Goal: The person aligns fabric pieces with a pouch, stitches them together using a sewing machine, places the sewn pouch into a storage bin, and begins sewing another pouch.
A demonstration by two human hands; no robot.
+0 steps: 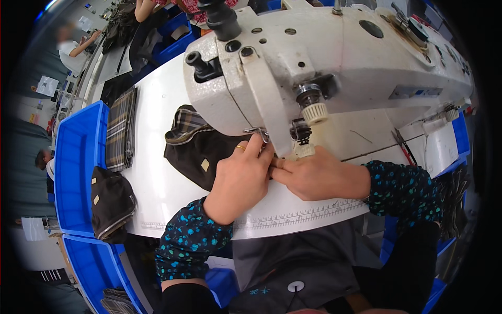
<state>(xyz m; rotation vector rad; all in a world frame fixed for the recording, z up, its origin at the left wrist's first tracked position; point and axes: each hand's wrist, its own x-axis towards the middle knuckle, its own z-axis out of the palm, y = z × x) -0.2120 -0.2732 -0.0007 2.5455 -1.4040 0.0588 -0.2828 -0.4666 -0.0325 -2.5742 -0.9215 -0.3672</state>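
A dark brown fabric pouch (pixel 191 159) lies on the white sewing table (pixel 157 193), its zipper edge and plaid lining showing at the far left end. My left hand (pixel 240 175), with a ring on one finger, presses the pouch down close to the needle area of the white sewing machine (pixel 324 57). Right of it, my right hand (pixel 321 175) has its fingers closed on the pouch's near edge, the fingertips almost meeting those of the left. The machine head and my fingers hide the needle and the stitched spot.
Folded plaid cloth (pixel 121 128) and another dark pouch (pixel 111 204) lie at the table's left edge, beside a blue bin (pixel 78 162). A second blue bin (pixel 99 272) stands nearer. Scissors (pixel 403 148) rest on the right. Other people work in the background.
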